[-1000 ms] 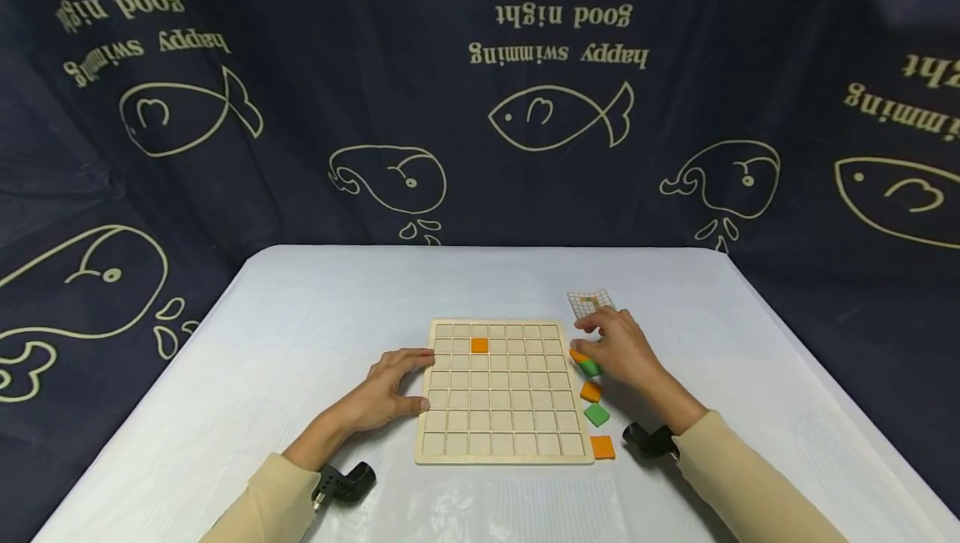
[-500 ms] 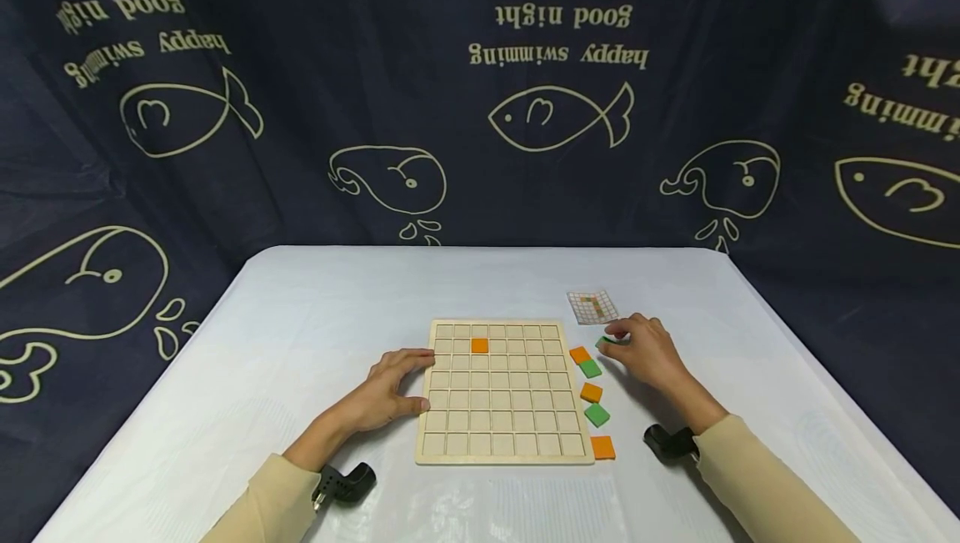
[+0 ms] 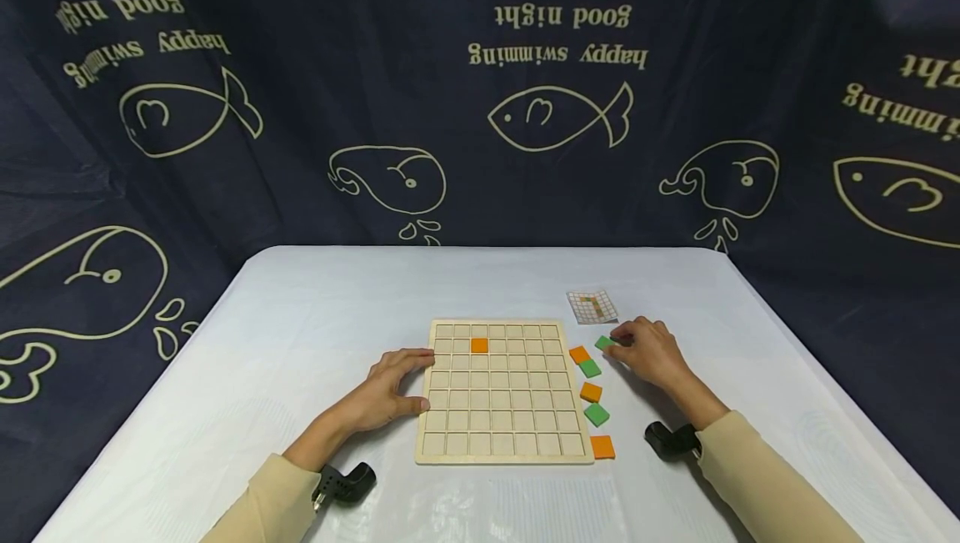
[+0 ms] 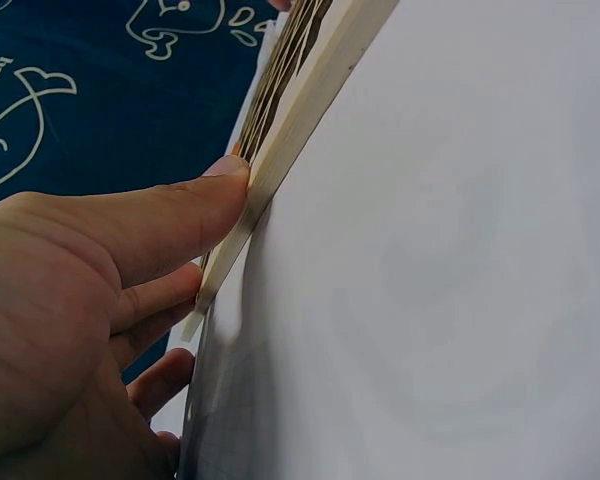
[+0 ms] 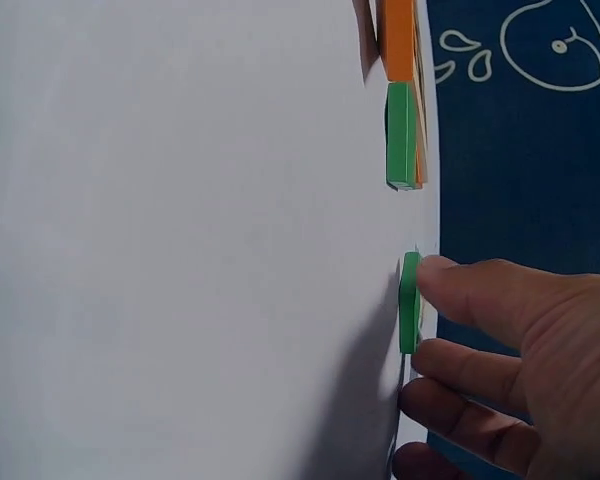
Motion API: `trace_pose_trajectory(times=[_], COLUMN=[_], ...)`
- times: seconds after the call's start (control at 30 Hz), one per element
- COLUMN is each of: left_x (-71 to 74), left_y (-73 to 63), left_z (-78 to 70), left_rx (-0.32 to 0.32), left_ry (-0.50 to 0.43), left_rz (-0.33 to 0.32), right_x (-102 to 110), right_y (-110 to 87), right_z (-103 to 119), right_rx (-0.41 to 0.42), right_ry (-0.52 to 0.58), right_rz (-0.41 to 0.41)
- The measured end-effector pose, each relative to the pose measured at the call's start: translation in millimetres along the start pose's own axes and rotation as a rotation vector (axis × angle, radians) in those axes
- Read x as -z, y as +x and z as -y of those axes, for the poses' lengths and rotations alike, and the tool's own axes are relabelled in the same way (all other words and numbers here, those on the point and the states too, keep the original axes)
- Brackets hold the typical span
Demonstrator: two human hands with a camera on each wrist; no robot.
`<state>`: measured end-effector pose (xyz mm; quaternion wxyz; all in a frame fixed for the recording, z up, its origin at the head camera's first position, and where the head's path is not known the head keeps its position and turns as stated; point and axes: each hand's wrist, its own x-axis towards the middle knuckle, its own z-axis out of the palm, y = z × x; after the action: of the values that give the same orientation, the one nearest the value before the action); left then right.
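Note:
My left hand [image 3: 384, 390] rests against the left edge of a pale wooden grid board [image 3: 504, 459], its thumb and fingers spread along that side. One orange tile [image 3: 480, 345] sits in a cell of the second row from the far edge. My right hand [image 3: 650, 353] is to the right of the board and pinches a small green tile [image 3: 603, 343] by its near-right side. In the right wrist view, the thumb and forefinger meet the green tile [image 5: 409, 305] at its two ends. The tile seems to lie on the table.
Right of the board lie an orange tile [image 3: 579, 354], a green tile [image 3: 590, 369], an orange tile [image 3: 591, 392], a green tile [image 3: 597, 414] and an orange tile [image 3: 603, 447]. A pattern card [image 3: 592, 308] lies beyond them. Dark cloth [image 3: 480, 193] hangs behind the white table.
My right hand has moved right, away from the board's edge and the card, to the far green tile; in the last half second its fingers have drawn back slightly. My left hand has stayed put.

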<state>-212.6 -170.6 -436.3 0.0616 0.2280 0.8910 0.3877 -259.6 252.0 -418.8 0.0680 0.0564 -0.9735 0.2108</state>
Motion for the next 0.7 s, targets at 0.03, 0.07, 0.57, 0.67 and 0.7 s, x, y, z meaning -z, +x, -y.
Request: trace_pose_trajectory(times=[0.03,0.07,0.57,0.67,0.7], left_x=[-0.3,-0.3,0.6,0.7,0.7], left_y=[0.1,0.1,0.0,0.1,0.1], left_z=[0.2,0.2,-0.2,-0.2,-0.3], left_rx=[-0.001,-0.002,-0.007,-0.008,-0.008], left_ry=[0.001,0.002,-0.006,-0.002,-0.001], left_rz=[-0.001,-0.002,0.004,0.002,0.002], right_x=[0.0,-0.2,-5.0,-4.9,-5.0], right_y=[0.2,0.6,3.2,2.6,2.5], right_z=[-0.4,-0.7,-4.3,-5.2,-5.6], right_rx=[-0.002,-0.005,0.004,0.007,0.009], right_ry=[-0.003,-0.007,-0.041,-0.034,-0.032], right_rz=[0.002,0.004,-0.006,-0.008,-0.009])
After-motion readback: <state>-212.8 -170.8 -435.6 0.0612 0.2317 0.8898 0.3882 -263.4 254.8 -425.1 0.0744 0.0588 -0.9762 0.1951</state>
